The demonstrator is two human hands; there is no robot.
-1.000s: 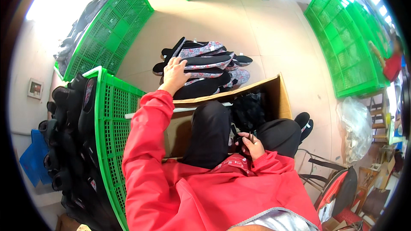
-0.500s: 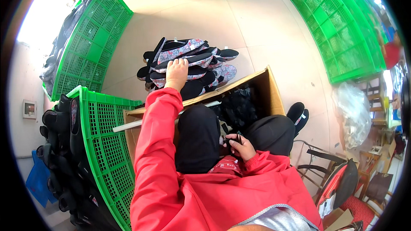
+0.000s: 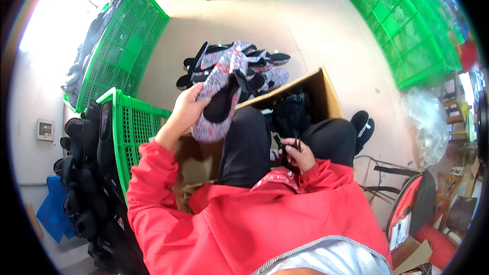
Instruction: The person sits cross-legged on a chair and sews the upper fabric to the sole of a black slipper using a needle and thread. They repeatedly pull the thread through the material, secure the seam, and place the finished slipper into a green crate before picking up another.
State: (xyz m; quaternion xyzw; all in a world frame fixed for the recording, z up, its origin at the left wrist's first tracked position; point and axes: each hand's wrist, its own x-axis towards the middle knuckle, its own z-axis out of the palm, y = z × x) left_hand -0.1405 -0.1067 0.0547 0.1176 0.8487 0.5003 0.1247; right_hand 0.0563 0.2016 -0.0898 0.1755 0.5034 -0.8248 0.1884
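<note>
In my left hand [image 3: 189, 107] is a patterned grey and pink slipper [image 3: 211, 127] with a black lining, lifted and tilted above my left thigh. My fingers and thumb grip its side. Another patterned slipper shape lies against its far end; I cannot tell whether the two are joined. Behind them a pile of similar slippers [image 3: 277, 77] lies on the floor. Between my knees, my right hand [image 3: 301, 157] is closed around a small black tool [image 3: 297, 145] with thin prongs, partly hidden by the fingers.
An open cardboard box [image 3: 331, 97] with black plastic inside stands around my legs. At left, a green crate [image 3: 130, 127] sits beside stacked black slippers [image 3: 81, 188]. More green crates [image 3: 127, 46] stand farther off. A black pair [image 3: 360, 127] lies right of my knee, near clear plastic [image 3: 427, 122].
My left hand has taken a patterned slipper off the pile and drawn it nearer, over my left thigh. The white stick across the box is out of sight. My right hand stays between my knees.
</note>
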